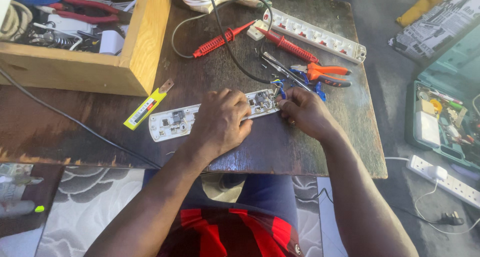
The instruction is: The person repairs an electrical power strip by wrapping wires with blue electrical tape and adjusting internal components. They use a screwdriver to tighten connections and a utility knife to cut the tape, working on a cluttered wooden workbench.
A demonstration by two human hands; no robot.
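An opened white power strip base [172,122] lies flat on the dark wooden table [280,152], its sockets and metal contacts showing. My left hand [220,124] presses down on its middle. My right hand [305,113] pinches the coloured wire ends of a black cable [235,54] at the strip's right end. What sits between those fingertips is hidden.
A yellow utility knife [146,107] lies left of the strip. Red test probes [216,42], orange pliers [322,73], and a white strip cover [312,35] lie behind. A wooden tool box [135,62] stands far left. A green case [440,122] and another strip [447,179] are on the floor.
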